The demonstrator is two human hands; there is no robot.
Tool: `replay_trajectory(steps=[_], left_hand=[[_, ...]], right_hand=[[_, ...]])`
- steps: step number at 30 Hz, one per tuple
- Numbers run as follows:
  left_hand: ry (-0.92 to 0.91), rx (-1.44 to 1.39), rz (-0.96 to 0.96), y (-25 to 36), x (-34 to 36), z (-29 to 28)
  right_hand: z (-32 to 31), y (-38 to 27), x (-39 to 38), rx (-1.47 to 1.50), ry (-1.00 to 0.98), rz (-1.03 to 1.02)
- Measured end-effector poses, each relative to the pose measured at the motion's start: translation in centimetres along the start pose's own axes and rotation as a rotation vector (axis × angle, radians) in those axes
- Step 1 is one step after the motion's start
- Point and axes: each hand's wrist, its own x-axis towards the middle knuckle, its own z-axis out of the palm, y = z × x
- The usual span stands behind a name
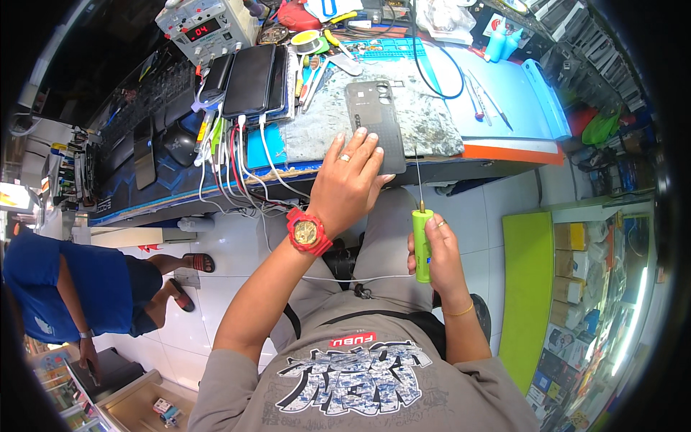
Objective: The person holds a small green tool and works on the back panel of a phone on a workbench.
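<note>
A dark phone back cover (pixel 389 133) with camera cutouts at its far end lies on a grey, stained work mat (pixel 309 137). Its near end reaches past the bench's front edge. My left hand (pixel 351 169) rests on its left side, fingers stretched flat and slightly apart, with the thumb by the near edge. In front of the bench, my right hand (pixel 440 248) is closed round a lime-green cylindrical tool (pixel 422 245). The tool's long, thin metal shaft points up toward the bench, its tip near the right of the cover. A white cable runs near its lower end.
Stacked phones (pixel 248 83) with plugged-in cables stand left of the mat. Behind is a bench power supply (pixel 209 32). Screwdrivers (pixel 476 101) lie on a light-blue mat (pixel 518 108) at right. A person in blue (pixel 79 288) stands at left; a glass display case (pixel 597 288) is at right.
</note>
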Motion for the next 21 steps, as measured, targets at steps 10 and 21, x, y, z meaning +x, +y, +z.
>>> replay_trajectory(steps=[10,21], left_hand=[[-0.030,-0.047,0.004,0.2,0.1,-0.9],[-0.035,-0.030,0.027,-0.4,0.2,-1.2]], right_hand=[[-0.4,0.3,-0.6,-0.128,0.016,-0.054],[-0.8,0.7,-1.1,-0.139,0.029,-0.059]])
